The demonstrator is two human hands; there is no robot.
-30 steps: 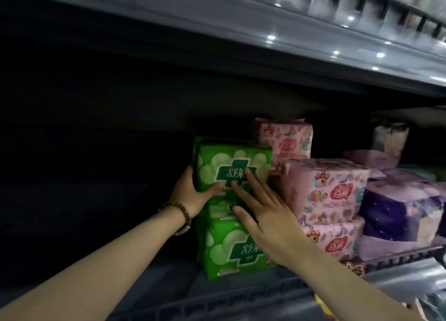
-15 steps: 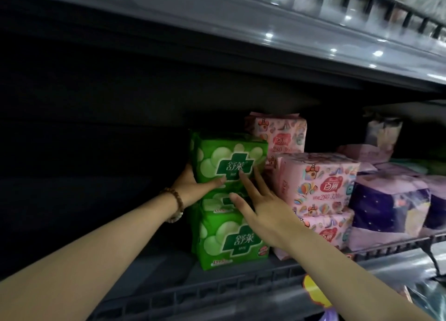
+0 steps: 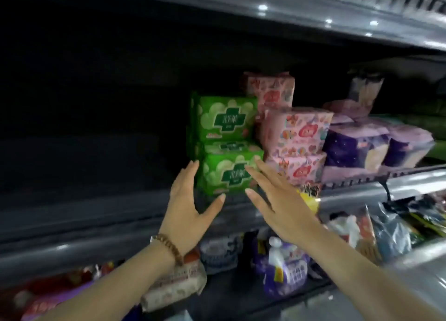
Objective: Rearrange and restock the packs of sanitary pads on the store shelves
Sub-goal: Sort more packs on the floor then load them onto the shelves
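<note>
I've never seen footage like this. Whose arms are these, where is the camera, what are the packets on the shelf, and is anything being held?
There is no machine here: a person wears one camera on the head, looking forward and down at their arms. The left hand, with a bead bracelet, and the right hand are both open and hold nothing. They flank the lower green pack; contact is unclear. On the shelf, an upper green pack is stacked above it, with pink packs to the right, then purple packs.

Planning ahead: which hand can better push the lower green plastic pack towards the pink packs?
Left, probably: left hand flanks the lower green pack on its open side; right hand only faces it.
</note>
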